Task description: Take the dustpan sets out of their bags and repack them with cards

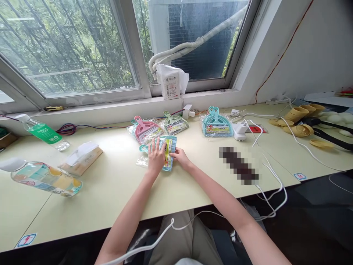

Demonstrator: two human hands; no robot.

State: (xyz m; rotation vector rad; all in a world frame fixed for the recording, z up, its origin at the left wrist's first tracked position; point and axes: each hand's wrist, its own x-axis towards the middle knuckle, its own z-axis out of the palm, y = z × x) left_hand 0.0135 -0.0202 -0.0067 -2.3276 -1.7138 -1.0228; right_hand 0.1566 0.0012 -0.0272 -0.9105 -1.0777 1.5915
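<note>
A blue dustpan-and-brush set (171,142) with a yellow label lies on the pale table in front of me, its handle pointing left and clear plastic film beside it. My left hand (156,157) rests on top of it with the fingers spread. At its right edge, my right hand (180,157) pinches the set between thumb and fingers. Just behind lie a pink set (145,129) and a green set (175,123), both in clear wrap. Further right, teal sets (216,123) are stacked.
Two bottles (45,134) (46,178) and a tissue pack (82,158) lie at the left. White cables, a charger (239,130) and a pixelated dark object (239,165) are at the right. Yellow cups (299,112) stand far right.
</note>
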